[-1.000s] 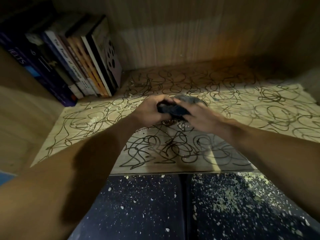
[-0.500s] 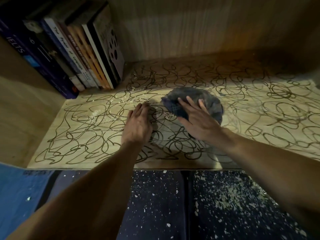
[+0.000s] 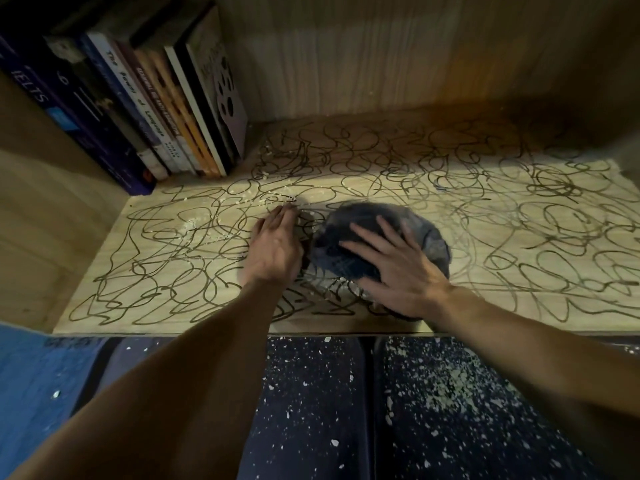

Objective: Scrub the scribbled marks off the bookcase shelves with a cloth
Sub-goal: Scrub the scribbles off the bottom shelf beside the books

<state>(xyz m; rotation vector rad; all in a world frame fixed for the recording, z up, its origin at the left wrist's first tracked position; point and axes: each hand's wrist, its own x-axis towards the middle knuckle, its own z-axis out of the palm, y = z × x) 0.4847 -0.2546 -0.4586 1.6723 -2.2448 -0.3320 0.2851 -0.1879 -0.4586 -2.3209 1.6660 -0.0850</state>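
Note:
A light wooden shelf is covered all over with looping black scribbles. A dark grey-blue cloth lies bunched near the shelf's front middle. My right hand presses flat on the cloth with fingers spread and straight. Just left of the cloth, my left hand rests flat on the bare shelf, fingers together and pointing toward the back. It touches the wood, not the cloth.
Several books lean in a row at the shelf's back left. Wooden walls close the back and left side. Pale crumbs are scattered near the books and on the dark speckled surface below the shelf edge. Blue material lies at lower left.
One second ago both hands gripped the bunched cloth above the shelf. The cloth now lies on the shelf under my flat right hand, and my left hand has let go and rests beside it.

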